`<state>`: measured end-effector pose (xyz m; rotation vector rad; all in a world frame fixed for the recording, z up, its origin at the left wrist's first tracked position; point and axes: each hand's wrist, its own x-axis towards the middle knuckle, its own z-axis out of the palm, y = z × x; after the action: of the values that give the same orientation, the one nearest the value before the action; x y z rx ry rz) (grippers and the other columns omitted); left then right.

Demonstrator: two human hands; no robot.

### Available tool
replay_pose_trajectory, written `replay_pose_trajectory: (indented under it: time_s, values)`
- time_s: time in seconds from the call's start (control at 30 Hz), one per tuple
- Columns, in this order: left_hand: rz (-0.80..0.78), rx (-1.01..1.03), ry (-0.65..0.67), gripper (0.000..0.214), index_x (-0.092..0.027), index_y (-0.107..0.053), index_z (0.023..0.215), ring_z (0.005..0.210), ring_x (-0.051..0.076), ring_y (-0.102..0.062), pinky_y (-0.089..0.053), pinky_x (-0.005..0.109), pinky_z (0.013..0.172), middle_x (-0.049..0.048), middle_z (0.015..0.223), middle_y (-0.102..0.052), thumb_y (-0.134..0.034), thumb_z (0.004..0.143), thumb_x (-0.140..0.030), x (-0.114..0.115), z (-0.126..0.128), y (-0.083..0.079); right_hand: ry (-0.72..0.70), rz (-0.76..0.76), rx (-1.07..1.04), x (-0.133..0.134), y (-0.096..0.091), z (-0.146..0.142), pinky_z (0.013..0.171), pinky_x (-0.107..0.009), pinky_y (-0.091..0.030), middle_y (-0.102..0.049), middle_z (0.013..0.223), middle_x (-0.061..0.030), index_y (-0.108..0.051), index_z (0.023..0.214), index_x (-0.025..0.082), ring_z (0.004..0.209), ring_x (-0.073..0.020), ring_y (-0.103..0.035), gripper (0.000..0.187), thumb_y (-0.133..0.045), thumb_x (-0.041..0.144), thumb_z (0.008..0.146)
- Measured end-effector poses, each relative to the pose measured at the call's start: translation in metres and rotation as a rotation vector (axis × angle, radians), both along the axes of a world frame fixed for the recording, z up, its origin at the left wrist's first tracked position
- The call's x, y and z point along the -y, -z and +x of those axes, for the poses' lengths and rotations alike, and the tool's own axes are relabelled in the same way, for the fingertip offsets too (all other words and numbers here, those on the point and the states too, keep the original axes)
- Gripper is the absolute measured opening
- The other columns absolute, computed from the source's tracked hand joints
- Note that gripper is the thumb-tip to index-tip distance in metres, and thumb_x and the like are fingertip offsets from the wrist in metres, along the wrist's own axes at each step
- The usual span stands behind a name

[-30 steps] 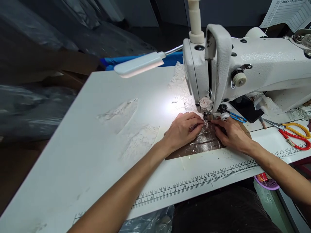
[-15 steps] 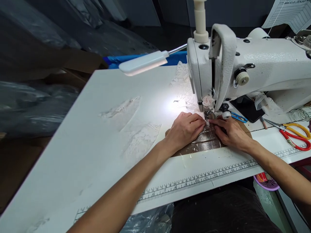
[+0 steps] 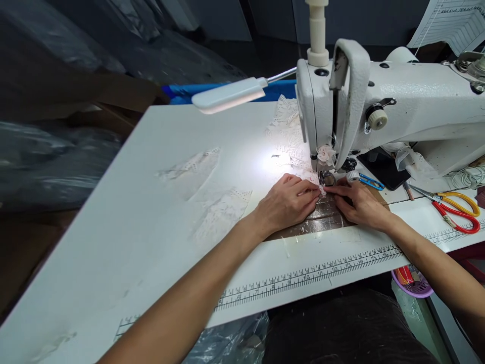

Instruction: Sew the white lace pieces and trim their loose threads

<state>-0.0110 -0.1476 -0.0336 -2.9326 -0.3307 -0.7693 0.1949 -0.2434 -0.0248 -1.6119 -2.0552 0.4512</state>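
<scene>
Barely any change over the last second: left hand (image 3: 290,200) and right hand (image 3: 359,203) still at the foot (image 3: 326,178), lace (image 3: 322,190) between them. Reads as slow, careful guiding. Left fingers pinch the lace; right fingertip touches it, can't tell if gripping. Count: 1 machine (image 3: 409,98), 1 lamp (image 3: 227,95), 2 loose pieces (image 3: 197,172) on counter (image 3: 113,242), 1 scissors (image 3: 442,213), 1 phone (image 3: 384,169).

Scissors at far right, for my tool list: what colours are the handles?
The upper handle is yellow, the lower handle red; best seen in the head view.
</scene>
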Motion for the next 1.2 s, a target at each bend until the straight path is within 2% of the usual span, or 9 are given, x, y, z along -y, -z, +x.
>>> replay_pose_trajectory:
  time_s: [0.2,0.5,0.6,0.7,0.93,1.2]
  values:
    - [-0.013,0.000,0.007,0.026,-0.018,-0.072,0.096,0.081,0.019,-0.067,-0.050,0.037,0.072,0.0068,0.095,-0.076,-0.046,0.098,-0.018,0.000,0.000,0.001,0.076,-0.008,-0.084,-0.001,-0.004,-0.001,0.072,-0.030,-0.050,-0.065,0.099,-0.0087,-0.069,0.122,0.016,0.079,-0.0156,-0.058,0.037,-0.047,0.018,0.093]
    - [0.069,0.040,0.009,0.026,-0.018,-0.071,0.093,0.077,0.018,-0.065,-0.051,0.038,0.077,0.0059,0.094,-0.076,-0.046,0.098,-0.016,0.002,0.001,0.001,-0.009,0.089,-0.069,-0.003,0.013,0.002,0.082,-0.036,-0.052,-0.058,0.097,-0.0090,-0.069,0.122,0.019,0.086,-0.0175,-0.058,0.039,-0.041,0.018,0.095]
    - [0.052,0.035,-0.011,0.027,-0.019,-0.071,0.088,0.076,0.017,-0.065,-0.051,0.039,0.079,0.0055,0.093,-0.076,-0.046,0.097,-0.016,0.003,0.002,0.002,-0.049,0.091,-0.017,-0.002,0.014,0.003,0.086,-0.038,-0.053,-0.056,0.100,-0.0087,-0.069,0.123,0.024,0.092,-0.0185,-0.058,0.039,-0.042,0.020,0.096]
    - [0.054,0.031,-0.014,0.027,-0.020,-0.071,0.087,0.077,0.017,-0.066,-0.052,0.040,0.081,0.0048,0.094,-0.076,-0.046,0.097,-0.015,0.004,0.002,0.002,-0.073,0.080,0.040,-0.002,0.014,0.002,0.090,-0.040,-0.054,-0.054,0.105,-0.0108,-0.070,0.123,0.023,0.099,-0.0201,-0.059,0.039,-0.042,0.021,0.096]
    - [0.025,0.058,-0.019,0.025,-0.019,-0.072,0.089,0.076,0.017,-0.068,-0.051,0.042,0.087,0.0041,0.094,-0.077,-0.048,0.096,-0.016,0.005,0.002,0.003,-0.057,0.083,0.072,0.001,0.012,-0.002,0.091,-0.041,-0.055,-0.056,0.108,-0.0107,-0.069,0.125,0.026,0.100,-0.0213,-0.059,0.039,-0.046,0.017,0.094]
    - [0.087,0.050,-0.030,0.026,-0.018,-0.071,0.086,0.077,0.017,-0.069,-0.050,0.045,0.091,0.0043,0.093,-0.077,-0.047,0.097,-0.017,0.006,0.001,-0.001,-0.054,0.122,0.125,0.001,0.015,-0.004,0.089,-0.041,-0.055,-0.056,0.106,-0.0120,-0.069,0.125,0.021,0.097,-0.0214,-0.058,0.039,-0.046,0.018,0.094]
